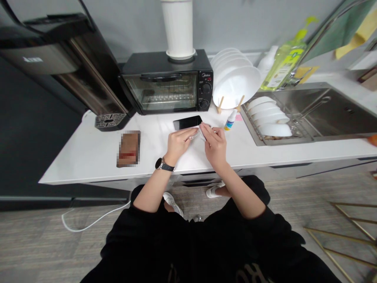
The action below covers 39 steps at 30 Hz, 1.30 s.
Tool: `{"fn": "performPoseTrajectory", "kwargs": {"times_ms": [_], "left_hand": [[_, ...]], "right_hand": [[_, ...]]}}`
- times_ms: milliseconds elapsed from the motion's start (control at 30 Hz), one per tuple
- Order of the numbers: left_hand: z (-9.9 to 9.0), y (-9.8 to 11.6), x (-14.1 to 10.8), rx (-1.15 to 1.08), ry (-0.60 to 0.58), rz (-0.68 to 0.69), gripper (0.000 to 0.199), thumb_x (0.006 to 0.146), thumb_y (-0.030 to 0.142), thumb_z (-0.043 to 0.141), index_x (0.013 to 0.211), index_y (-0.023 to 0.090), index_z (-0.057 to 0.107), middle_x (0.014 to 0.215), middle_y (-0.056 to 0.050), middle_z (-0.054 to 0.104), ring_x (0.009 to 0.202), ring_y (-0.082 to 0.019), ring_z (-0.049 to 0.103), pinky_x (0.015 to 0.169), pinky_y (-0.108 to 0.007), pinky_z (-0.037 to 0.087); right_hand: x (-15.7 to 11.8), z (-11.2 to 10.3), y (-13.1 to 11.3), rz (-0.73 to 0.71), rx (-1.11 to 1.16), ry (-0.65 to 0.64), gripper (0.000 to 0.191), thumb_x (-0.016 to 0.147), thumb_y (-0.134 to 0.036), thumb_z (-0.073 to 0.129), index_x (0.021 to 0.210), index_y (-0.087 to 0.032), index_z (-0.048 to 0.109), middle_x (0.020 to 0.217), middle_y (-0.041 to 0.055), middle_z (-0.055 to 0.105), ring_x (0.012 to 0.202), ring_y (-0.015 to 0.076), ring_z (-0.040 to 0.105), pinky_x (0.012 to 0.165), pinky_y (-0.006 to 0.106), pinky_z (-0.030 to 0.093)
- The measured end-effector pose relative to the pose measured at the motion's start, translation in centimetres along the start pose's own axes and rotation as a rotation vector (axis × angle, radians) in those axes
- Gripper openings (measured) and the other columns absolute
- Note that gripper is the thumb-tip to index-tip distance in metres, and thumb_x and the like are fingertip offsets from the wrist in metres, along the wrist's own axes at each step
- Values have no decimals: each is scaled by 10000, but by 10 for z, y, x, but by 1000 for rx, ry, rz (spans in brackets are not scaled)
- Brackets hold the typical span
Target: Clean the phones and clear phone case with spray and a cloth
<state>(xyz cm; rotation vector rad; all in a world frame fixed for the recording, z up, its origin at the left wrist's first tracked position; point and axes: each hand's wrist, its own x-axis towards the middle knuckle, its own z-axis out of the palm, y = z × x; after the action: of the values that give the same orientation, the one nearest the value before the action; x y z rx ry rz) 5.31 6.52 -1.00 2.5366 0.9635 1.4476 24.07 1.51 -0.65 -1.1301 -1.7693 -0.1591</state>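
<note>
Over the white counter [147, 153], my left hand [177, 144] and my right hand [216, 145] almost meet. Both are closed on something small and whitish [202, 134] between the fingertips, perhaps a cloth or wipe; my fingers hide most of it. A dark phone [187, 122] lies just beyond my left fingers. Right of my right hand stands a small white spray bottle [230, 120] with a blue and yellow label, beside a pink paper [238, 117]. A brown, pixelated item [129, 149] lies flat at the left.
Behind stands a black toaster oven [167, 88] with a white pot [179, 29] on top. Right of it are racked white plates [235, 84], a green soap bottle [284, 63] and a sink [332, 110] with bowls [269, 118]. A dark dispenser [73, 63] stands left.
</note>
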Motion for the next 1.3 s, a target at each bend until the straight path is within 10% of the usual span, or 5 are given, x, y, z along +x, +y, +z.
{"fn": "performPoseTrajectory", "kwargs": {"times_ms": [333,800,1300], "left_hand": [[0,0,-2,77,18,30,358,1035,184,477,792,162,739,753,-80,763,715,-183,747,684,-280,599],[2,-1,-1,85,47,18,338,1013,125,480,771,168,712,867,-88,808,800,-180,772,747,-270,601],[1,0,1,-48,46,8,312,1078,279,533,1163,204,823,1159,-67,836,1090,-199,807,980,-328,659]], "right_hand": [[-16,19,-40,-30,42,-40,542,1070,-90,450,1555,-299,573,1492,35,695,1085,243,622,910,428,624],[-9,14,-28,-22,30,-72,536,1066,-76,447,1519,-312,610,1476,21,706,1098,243,630,902,443,628],[-2,3,-6,54,-6,24,537,1072,-95,389,1522,-282,615,1448,53,725,1076,266,605,973,500,593]]}}
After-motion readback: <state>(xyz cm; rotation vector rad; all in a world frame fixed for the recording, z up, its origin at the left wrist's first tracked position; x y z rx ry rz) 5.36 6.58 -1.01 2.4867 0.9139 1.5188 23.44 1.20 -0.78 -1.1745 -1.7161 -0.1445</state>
